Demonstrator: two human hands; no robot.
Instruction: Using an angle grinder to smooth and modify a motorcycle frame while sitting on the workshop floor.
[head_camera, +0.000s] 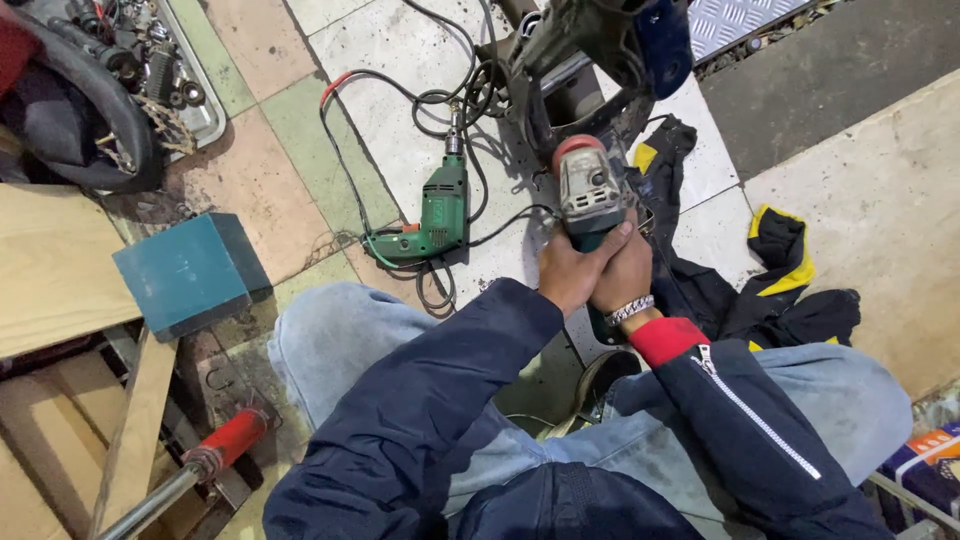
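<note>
While we crouch over the tiled floor (400, 40), our left hand (570, 270) and right hand (625, 268) are both wrapped tightly around the body of a grey and dark-green angle grinder with a red guard (588, 190). The two hands overlap, fingers closed on the tool, with a silver chain bracelet (630, 310) at the right wrist. The grinder's head points away from us and sits right against a dark, grimy metal machine part with a blue plastic cover (590, 50), so we judge the work on that part to be under way, not finished. We see no sparks, no fresh cut and no dust, so how much is done or left cannot be read.

Beside us, to the left, a green electric drill with a black cord (437, 215) lies untouched on the tiles, apart from both hands. A black and yellow cloth (770, 290) lies just right of the grinder. A teal box-shaped block (190, 272) sits further left.

The grinder's disc is hidden beneath its head. The machine part is cut off at the top edge, and our sleeves cover the floor below.
</note>
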